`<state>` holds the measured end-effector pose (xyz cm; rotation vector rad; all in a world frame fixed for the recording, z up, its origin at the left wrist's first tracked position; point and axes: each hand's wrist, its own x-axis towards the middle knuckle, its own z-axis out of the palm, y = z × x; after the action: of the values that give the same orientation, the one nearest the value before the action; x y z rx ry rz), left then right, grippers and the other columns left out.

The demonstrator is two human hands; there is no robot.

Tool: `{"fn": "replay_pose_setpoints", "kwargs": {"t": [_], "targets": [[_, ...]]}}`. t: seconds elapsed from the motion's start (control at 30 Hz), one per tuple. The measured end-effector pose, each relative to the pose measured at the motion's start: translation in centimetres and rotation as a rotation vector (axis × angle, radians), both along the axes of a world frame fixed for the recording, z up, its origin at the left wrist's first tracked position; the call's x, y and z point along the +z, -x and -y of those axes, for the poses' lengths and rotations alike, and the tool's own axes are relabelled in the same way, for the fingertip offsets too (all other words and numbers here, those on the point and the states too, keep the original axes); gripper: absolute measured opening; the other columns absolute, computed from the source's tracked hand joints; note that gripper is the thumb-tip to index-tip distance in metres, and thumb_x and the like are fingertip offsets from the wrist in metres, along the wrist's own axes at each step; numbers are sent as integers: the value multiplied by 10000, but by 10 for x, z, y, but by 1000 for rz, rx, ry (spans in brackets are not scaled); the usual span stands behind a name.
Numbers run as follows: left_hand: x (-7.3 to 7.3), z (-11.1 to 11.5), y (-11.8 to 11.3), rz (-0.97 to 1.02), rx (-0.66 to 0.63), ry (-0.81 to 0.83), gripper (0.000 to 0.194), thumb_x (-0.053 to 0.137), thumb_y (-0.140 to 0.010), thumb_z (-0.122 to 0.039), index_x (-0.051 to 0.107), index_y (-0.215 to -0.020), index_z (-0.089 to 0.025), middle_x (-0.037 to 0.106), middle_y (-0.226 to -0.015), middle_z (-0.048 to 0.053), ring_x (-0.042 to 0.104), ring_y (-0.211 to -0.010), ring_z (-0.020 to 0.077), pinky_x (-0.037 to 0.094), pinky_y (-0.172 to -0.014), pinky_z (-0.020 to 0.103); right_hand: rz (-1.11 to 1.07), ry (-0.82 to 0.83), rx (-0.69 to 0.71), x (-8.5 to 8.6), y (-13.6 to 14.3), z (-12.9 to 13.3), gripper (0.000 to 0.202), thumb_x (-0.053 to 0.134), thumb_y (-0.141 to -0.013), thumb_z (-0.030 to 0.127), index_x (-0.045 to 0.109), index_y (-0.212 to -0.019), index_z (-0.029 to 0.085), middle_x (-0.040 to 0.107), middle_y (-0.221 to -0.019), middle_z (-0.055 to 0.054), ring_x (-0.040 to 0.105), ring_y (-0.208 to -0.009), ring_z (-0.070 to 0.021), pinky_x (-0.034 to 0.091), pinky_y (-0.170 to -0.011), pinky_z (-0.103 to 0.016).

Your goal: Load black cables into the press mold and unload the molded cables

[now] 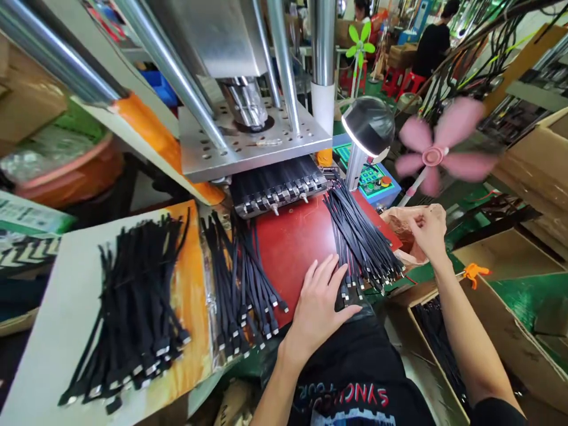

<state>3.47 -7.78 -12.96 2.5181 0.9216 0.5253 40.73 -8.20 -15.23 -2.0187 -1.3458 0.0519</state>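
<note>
Left hand [317, 299] is spread open by the black cables [361, 236], right hand [428, 231]'s fingers are pinched over the bag [415, 251] (can't tell what they've got).

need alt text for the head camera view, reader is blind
The left hand lies open at the edge of a red work surface below a metal press; the right hand is at a crumpled bag. Black cables lie in bunches on both sides of the left hand.
</note>
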Motion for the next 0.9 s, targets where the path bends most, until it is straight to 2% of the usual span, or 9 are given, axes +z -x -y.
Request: {"fn": "replay_pose_setpoints", "kwargs": {"t": [0.1,0.17,0.27,0.4,0.57,0.73,0.9], "targets": [[0,-1,1,-34,-6,-14,784,868,-847,-395,510,-1513,-189,504,-1635,182,447,-1545,357,326,-1301,619,-201,0,210,13,35,-21,401,502,-1047,490,711,-939,165,765,-877,-77,680,-772,-192,519,-752,-303],[1,-1,3,-51,-40,-14,857,887,-820,-430,482,-1536,-191,475,-1654,191,421,-1559,370,317,-1302,630,-260,8,299,18,54,-35,393,489,-1053,444,709,-871,174,759,-828,-59,682,-751,-182,510,-747,-293],[2,-2,4,-74,-88,-12,949,907,-793,-439,427,-1573,-191,438,-1676,201,383,-1580,380,307,-1301,649,-286,-25,276,15,69,-50,320,531,-1019,384,708,-847,182,765,-808,-53,691,-745,-186,497,-736,-290],[1,-1,4,-70,-60,-26,832,847,-869,-307,416,-1574,-212,463,-1665,178,398,-1577,343,312,-1307,631,-294,-71,220,6,73,-49,266,556,-989,354,712,-844,194,762,-787,-40,693,-718,-189,489,-717,-291],[-1,0,2,-17,0,-12,627,777,-936,-278,499,-1493,-209,547,-1601,157,467,-1537,308,350,-1299,599,-275,-129,205,3,72,-42,254,571,-989,350,726,-855,200,756,-770,-29,689,-689,-187,487,-694,-290],[2,1,2,-8,-5,3,711,825,-896,-355,496,-1504,-190,547,-1599,165,470,-1531,325,348,-1299,611,-309,-133,182,1,72,-42,278,584,-990,386,735,-858,194,750,-755,-31,672,-656,-182,486,-669,-293],[0,2,2,41,29,-9,559,739,-968,-308,527,-1473,-200,589,-1559,150,516,-1499,298,380,-1289,584,-342,-166,158,1,74,-41,274,602,-981,408,727,-871,191,736,-738,-23,659,-634,-173,490,-662,-288]]}}
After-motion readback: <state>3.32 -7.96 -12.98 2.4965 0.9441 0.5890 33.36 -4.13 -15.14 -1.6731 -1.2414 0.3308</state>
